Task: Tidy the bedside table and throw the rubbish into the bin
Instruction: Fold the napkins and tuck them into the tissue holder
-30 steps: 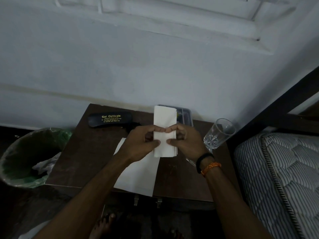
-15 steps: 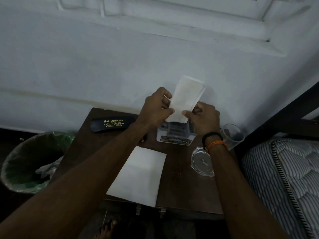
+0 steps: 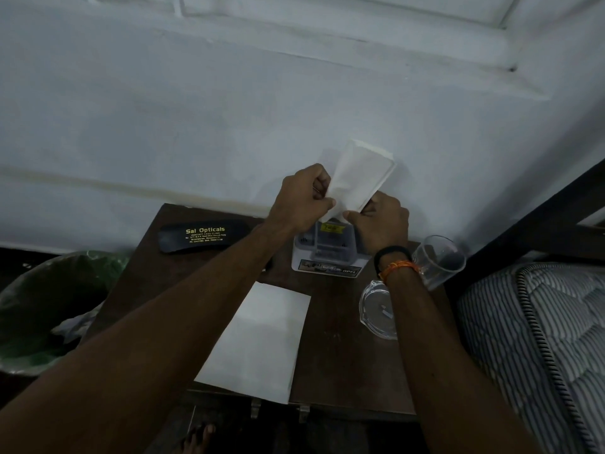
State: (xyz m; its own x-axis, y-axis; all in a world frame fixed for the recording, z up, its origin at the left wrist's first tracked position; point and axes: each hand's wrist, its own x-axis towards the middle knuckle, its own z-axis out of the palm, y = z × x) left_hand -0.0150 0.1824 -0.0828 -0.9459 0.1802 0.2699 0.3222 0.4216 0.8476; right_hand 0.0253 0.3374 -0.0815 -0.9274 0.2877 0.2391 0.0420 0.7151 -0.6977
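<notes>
Paper (image 3: 358, 178), folded, is pinched by the left hand (image 3: 304, 201) and right hand (image 3: 381, 224) above the worktop (image 3: 343, 339). Another sheet (image 3: 262, 339) waits; the bin (image 3: 49, 309) holds some rubbish.

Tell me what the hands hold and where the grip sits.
Both the left hand and the right hand pinch the folded white paper at its lower end, above the plastic box.
</notes>
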